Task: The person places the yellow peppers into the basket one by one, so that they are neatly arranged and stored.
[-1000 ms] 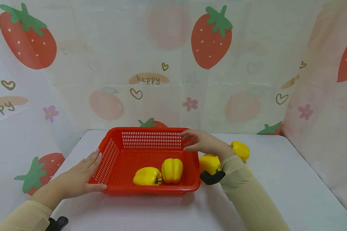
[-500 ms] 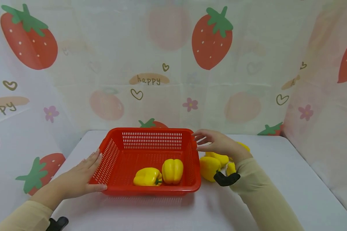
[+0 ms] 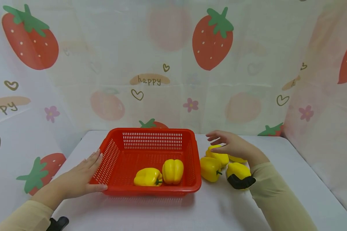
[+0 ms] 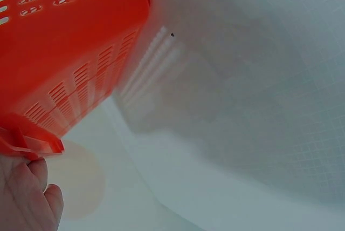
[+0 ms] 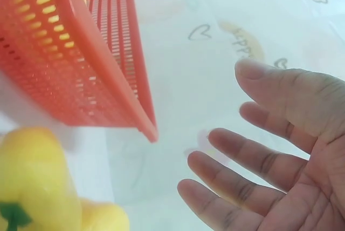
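Observation:
A red plastic basket (image 3: 150,189) with slotted walls sits on the table with two yellow bell peppers in it: one on its side (image 3: 146,177), one beside it (image 3: 173,171). My left hand (image 3: 75,178) rests against the basket's left side, fingers straight along the rim and thumb at the front corner; in the left wrist view its fingertips meet the rim. Right of the basket, my right hand (image 3: 234,146) hovers over several more yellow bell peppers (image 3: 210,169), its fingers apart and relaxed. Nothing lies in its palm in the right wrist view.
Another bell pepper (image 3: 238,171) is partly covered by the black wrist strap (image 3: 240,182), and one more shows beneath the right hand. The white table (image 3: 277,179) backs onto a hanging cloth (image 3: 173,106) printed with strawberries.
My right hand has moved right, from above the basket's right rim to over the loose peppers, uncovering more of them. The left hand and the basket have stayed in place.

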The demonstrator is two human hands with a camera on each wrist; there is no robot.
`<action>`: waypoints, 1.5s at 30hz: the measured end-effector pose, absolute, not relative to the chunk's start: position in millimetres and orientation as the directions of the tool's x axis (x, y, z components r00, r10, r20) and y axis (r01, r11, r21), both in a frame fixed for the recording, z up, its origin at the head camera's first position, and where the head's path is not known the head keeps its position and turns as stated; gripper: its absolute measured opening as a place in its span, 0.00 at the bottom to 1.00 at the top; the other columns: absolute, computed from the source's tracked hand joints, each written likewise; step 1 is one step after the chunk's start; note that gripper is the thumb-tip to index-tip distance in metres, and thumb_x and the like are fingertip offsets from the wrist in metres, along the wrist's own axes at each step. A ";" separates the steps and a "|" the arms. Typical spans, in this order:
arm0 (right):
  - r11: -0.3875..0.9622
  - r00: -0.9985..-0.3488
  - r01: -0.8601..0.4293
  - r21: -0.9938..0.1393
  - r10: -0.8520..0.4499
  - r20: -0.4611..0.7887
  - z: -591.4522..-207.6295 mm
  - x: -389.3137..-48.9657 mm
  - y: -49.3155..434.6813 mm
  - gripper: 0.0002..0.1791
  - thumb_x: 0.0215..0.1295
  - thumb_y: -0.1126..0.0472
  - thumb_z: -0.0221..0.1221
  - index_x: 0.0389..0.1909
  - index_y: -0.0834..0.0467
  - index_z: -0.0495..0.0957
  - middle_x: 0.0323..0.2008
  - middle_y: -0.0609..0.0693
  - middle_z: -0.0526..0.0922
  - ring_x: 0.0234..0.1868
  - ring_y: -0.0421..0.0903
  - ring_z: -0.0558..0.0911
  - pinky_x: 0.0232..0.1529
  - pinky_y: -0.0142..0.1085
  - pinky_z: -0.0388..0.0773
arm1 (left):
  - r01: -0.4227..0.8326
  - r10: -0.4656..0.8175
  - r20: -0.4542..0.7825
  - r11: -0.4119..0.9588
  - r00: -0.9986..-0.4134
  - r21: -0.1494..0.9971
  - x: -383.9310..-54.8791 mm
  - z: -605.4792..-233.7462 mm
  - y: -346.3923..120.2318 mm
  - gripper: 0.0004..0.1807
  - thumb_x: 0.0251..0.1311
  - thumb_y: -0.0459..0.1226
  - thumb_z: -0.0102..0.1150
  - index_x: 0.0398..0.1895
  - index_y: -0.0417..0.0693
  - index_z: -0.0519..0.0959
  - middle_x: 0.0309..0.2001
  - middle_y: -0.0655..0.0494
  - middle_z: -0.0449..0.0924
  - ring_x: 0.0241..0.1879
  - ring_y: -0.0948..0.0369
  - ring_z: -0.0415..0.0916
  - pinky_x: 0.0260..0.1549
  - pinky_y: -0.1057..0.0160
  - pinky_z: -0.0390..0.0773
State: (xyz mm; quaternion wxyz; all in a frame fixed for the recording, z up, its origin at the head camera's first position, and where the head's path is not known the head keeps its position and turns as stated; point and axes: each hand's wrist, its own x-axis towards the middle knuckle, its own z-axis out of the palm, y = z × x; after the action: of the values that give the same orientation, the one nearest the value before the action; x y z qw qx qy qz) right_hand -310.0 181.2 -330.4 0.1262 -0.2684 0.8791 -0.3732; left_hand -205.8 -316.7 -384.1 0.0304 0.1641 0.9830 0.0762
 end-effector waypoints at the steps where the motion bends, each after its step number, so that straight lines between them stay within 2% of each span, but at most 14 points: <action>1: 0.580 -0.824 -0.377 -0.722 -0.566 -0.024 -330.7 -309.4 184.2 0.29 0.57 0.53 0.62 0.60 0.48 0.66 0.55 0.50 0.73 0.56 0.52 0.73 0.52 0.44 0.75 | 0.319 0.328 -0.034 0.934 -0.944 0.158 -206.0 -384.2 -316.6 0.61 0.42 0.69 0.54 0.70 0.38 0.46 0.70 0.40 0.43 0.67 0.42 0.44 0.60 0.39 0.55; 6: 0.608 -0.839 -0.372 -0.702 -0.543 -0.026 -332.3 -307.3 199.8 0.30 0.56 0.51 0.62 0.60 0.47 0.66 0.56 0.49 0.73 0.55 0.51 0.74 0.52 0.46 0.74 | 0.325 0.333 -0.029 0.932 -0.942 0.158 -206.7 -384.8 -316.4 0.61 0.42 0.69 0.54 0.70 0.38 0.45 0.70 0.40 0.42 0.67 0.42 0.44 0.60 0.39 0.54; 11: 0.602 -0.848 -0.364 -0.711 -0.530 -0.014 -335.5 -305.5 214.9 0.29 0.57 0.54 0.62 0.60 0.50 0.65 0.56 0.53 0.72 0.55 0.55 0.74 0.50 0.45 0.75 | 0.310 0.320 -0.039 0.938 -0.947 0.158 -207.7 -385.5 -315.4 0.62 0.42 0.70 0.53 0.70 0.39 0.45 0.71 0.41 0.42 0.67 0.43 0.44 0.60 0.40 0.54; 21: 0.616 -0.891 -0.285 -0.735 -0.454 -0.034 -348.5 -299.8 239.4 0.32 0.56 0.50 0.63 0.60 0.52 0.65 0.55 0.56 0.72 0.55 0.55 0.73 0.53 0.47 0.73 | 0.320 0.329 -0.028 0.934 -0.944 0.158 -207.2 -382.6 -313.9 0.61 0.42 0.69 0.53 0.70 0.37 0.46 0.70 0.40 0.42 0.67 0.42 0.44 0.61 0.40 0.54; 30: 0.606 -0.905 -0.230 -0.761 -0.420 -0.060 -363.9 -295.4 256.2 0.32 0.57 0.51 0.62 0.61 0.56 0.65 0.57 0.61 0.70 0.55 0.57 0.72 0.51 0.44 0.75 | 0.323 0.332 -0.029 0.933 -0.943 0.157 -207.1 -383.9 -314.2 0.62 0.42 0.70 0.52 0.70 0.37 0.46 0.70 0.40 0.42 0.67 0.42 0.44 0.60 0.40 0.54; 37: 0.632 -0.919 -0.193 -0.751 -0.384 -0.086 -379.1 -293.6 268.2 0.31 0.58 0.53 0.61 0.60 0.57 0.65 0.56 0.59 0.71 0.55 0.57 0.72 0.53 0.51 0.71 | 0.329 0.336 -0.024 0.932 -0.942 0.150 -205.5 -383.5 -314.6 0.63 0.41 0.72 0.49 0.70 0.36 0.46 0.70 0.40 0.43 0.67 0.42 0.44 0.60 0.40 0.55; 45: 0.649 -0.929 -0.144 -0.747 -0.349 -0.125 -392.2 -291.0 276.0 0.33 0.57 0.49 0.61 0.61 0.58 0.64 0.56 0.59 0.71 0.56 0.58 0.71 0.53 0.52 0.71 | 0.319 0.327 -0.032 0.936 -0.944 0.148 -206.4 -385.8 -316.2 0.62 0.41 0.72 0.50 0.70 0.37 0.46 0.71 0.41 0.42 0.67 0.43 0.43 0.61 0.40 0.53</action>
State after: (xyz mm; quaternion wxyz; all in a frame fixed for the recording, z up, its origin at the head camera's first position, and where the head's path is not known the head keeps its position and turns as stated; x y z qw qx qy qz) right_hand -291.0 276.0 -392.2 0.1297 -0.1371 0.8986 -0.3961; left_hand -206.4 -316.2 -385.8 0.0281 0.1643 0.9835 0.0706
